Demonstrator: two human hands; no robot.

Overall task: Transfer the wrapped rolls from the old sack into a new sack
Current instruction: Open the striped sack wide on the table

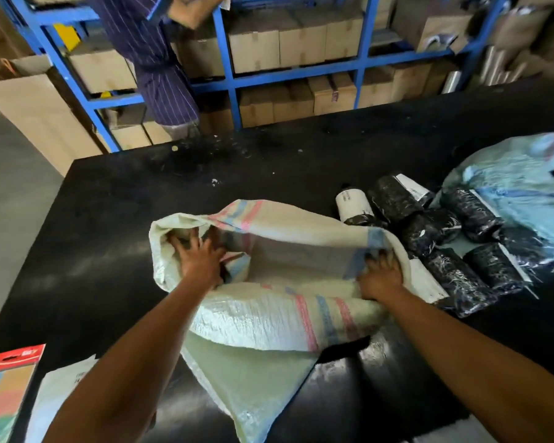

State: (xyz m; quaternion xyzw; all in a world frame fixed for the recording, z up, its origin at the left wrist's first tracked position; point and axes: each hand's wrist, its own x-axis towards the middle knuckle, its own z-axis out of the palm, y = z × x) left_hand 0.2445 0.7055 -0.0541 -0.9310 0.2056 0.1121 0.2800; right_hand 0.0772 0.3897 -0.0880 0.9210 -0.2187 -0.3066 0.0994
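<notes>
A white woven sack [269, 311] with pink and blue stripes lies on the black table [109, 219], its mouth held wide. My left hand [200, 259] reaches inside the mouth at its left side, fingers spread against the fabric. My right hand [381, 276] grips the sack's rim at the right. Several black wrapped rolls [454, 251] with white labels lie loose on the table to the right of the sack. Behind them a light blue woven sack [509, 183] lies crumpled, partly covering some rolls.
Blue shelving [227, 78] stacked with cardboard boxes stands behind the table. A person in a purple striped garment [154, 59] stands at the shelves. A red-topped card pack [7, 385] and a white paper [61, 388] lie at the table's near left corner.
</notes>
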